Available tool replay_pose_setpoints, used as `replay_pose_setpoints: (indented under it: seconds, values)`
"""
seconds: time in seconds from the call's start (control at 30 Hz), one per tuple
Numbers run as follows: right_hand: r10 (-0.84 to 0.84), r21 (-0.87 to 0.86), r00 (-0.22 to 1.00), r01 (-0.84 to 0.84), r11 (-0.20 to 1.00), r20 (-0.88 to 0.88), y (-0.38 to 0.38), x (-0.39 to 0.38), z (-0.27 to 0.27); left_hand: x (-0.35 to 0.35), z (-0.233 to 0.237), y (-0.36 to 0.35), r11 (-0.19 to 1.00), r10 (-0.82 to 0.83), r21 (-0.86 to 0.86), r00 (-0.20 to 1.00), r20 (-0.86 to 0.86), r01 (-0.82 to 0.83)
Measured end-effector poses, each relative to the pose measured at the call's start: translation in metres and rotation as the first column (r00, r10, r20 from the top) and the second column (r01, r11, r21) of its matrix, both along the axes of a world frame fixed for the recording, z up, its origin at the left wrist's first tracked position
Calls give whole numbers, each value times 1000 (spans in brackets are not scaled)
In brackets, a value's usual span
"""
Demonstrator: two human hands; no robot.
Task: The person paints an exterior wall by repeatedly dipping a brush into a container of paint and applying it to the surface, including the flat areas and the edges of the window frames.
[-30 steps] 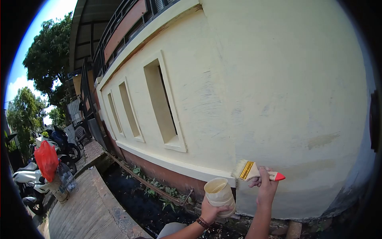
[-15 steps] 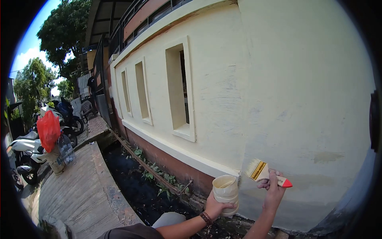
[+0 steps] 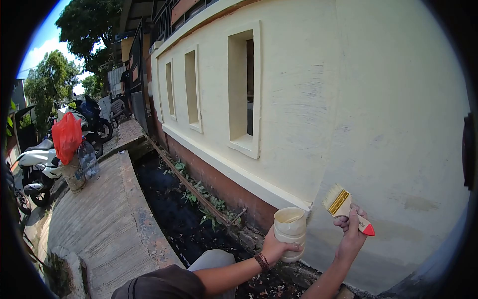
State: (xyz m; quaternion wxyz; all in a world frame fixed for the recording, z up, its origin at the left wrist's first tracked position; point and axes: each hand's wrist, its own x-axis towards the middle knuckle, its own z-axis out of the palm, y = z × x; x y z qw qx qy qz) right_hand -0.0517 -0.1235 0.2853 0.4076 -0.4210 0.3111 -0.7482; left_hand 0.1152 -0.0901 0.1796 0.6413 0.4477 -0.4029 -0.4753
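Observation:
My left hand (image 3: 279,247) is wrapped round a cream plastic container (image 3: 290,230) with an open top and pale paint inside. To its right, my right hand (image 3: 352,223) grips a wide paintbrush (image 3: 343,205) by its wooden handle, which ends in a red tip. The brush's pale bristles point up and left, beyond a gold-coloured ferrule. Behind both hands stands the cream wall (image 3: 294,109), with scuffed grey streaks and a darker beige patch (image 3: 421,203) on it.
A ditch (image 3: 169,199) of dark water runs along the wall's foot, with weeds and a pipe. Left of it lies a concrete slab (image 3: 112,214). A bucket (image 3: 73,178) with a red plastic bag (image 3: 66,137) stands there, near parked motorbikes (image 3: 42,162). A person (image 3: 125,82) is farther back.
The view has shifted, so the wall and windows sit farther right and higher. Both hands still hold the container and paintbrush, which appear slightly more to the right.

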Motion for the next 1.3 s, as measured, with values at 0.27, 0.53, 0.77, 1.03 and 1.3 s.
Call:
replay_pose_setpoints:
  seconds: [0.27,0.53,0.77,1.03,1.3]
  values:
    - [-10,25,998,8,1000,67,4,6,2,-1,13,5,999,-51,-3,995,-89,51]
    - [70,4,982,-72,997,177,0,1,5,5,5,0,996,-81,25,995,-64,83]
    - [55,-9,990,-54,998,129,6,-4,13,2,5,0,998,-49,-31,999,-8,49]
    - [74,-67,992,-67,995,105,23,-19,21,7,8,-10,957,234,-235,929,287,-169]
    - [201,-187,978,-188,964,58,36,-26,28,19,30,-6,942,320,-235,854,410,-240]
